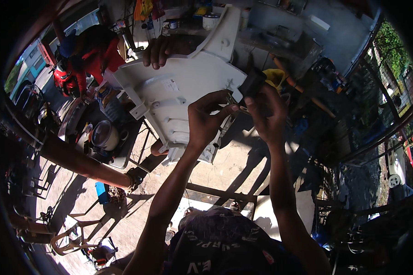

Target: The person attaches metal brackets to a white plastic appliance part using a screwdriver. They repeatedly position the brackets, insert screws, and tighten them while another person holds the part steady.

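Note:
A large white moulded plastic panel (170, 96) stands in front of me, its ribbed inner side facing me. My left hand (206, 119) is closed in a pinch at the panel's right edge, beside small metal-looking fittings. Just right of it, my right hand (268, 112) is closed round a dark, block-like piece (252, 83) against the same edge; shadow hides its exact kind. Another person's hand (158, 50) grips the panel's top edge, and a second hand (158, 147) that is not mine shows by its lower left side.
At the left, a table (119, 160) carries a pot (105, 135) and a clear plastic container (112, 107). A person in red (96, 52) bends over there. A thick reddish pole (87, 167) crosses the left side. A tan plastic chair (73, 238) lies lower left. Behind the panel runs a cluttered counter.

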The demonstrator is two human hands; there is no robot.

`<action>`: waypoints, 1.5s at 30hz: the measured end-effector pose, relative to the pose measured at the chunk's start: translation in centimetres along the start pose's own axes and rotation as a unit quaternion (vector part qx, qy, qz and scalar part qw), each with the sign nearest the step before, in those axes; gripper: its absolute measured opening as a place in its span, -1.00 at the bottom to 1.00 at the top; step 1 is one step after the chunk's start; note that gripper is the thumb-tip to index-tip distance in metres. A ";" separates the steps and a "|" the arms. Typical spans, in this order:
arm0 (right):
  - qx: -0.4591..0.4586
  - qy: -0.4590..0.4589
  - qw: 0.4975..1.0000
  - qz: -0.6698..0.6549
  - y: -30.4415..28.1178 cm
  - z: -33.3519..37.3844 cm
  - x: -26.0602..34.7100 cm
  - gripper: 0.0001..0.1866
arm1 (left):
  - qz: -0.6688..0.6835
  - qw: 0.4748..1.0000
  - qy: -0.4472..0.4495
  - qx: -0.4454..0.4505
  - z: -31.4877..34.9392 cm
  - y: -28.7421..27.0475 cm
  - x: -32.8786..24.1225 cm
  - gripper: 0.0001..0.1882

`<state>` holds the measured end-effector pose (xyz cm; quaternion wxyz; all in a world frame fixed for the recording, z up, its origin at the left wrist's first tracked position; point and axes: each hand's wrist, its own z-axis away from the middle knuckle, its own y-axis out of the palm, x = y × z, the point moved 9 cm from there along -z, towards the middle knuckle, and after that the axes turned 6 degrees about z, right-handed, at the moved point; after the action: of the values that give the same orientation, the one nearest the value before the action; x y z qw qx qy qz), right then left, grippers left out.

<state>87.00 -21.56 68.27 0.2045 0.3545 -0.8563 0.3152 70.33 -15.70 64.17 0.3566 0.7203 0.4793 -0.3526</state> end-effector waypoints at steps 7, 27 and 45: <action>-0.080 -0.066 0.994 0.037 -0.8 0.5 2.4 -0.71 | 0.030 1.000 -0.005 0.004 0.1 0.7 1.0 -0.69; 0.047 0.082 0.988 -0.118 0.0 1.3 -1.0 -0.55 | 0.042 0.999 -0.012 0.010 1.2 0.7 1.2 -0.69; 0.222 0.028 0.922 -0.315 1.0 -0.1 -2.8 -0.33 | -0.069 0.996 0.052 -0.025 3.0 1.8 -0.5 -0.65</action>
<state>88.18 -19.60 66.38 0.2329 0.6335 -0.6023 0.4262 71.36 -18.98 63.40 0.3240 0.6939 0.5543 -0.3261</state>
